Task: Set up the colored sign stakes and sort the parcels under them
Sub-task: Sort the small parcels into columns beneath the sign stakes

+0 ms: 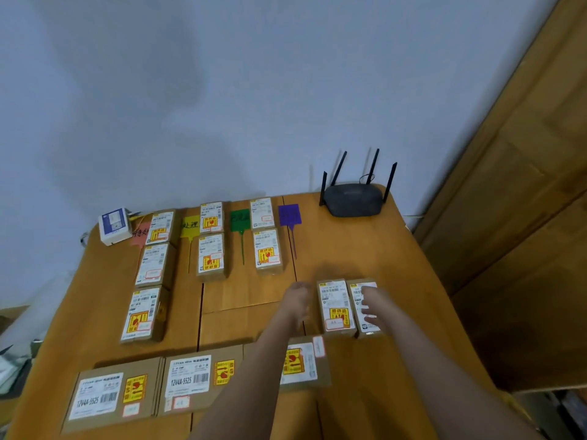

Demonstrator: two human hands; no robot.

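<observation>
Wooden desk [397, 265]: carries all the parcels, stakes and a black router [354, 198].
Sorted parcels [209, 255]: lie in columns beside the red, yellow, green and purple sign stakes [289, 215] at the far edge.
Unsorted pair [336, 308]: side by side, right of centre.
Right hand [374, 304]: grip loose, fingers resting on the right parcel [365, 306] of the pair.
Left hand [297, 298]: blurred, grip state cannot be told.

Soft, even indoor light falls on the table [381, 265]; the wall [222, 90] behind shows broad faint shadows. Both hands are motion-blurred. Small print on labels is unreadable. Wide-angle distortion bends the edges, tilting the wooden panel [524, 185].
</observation>
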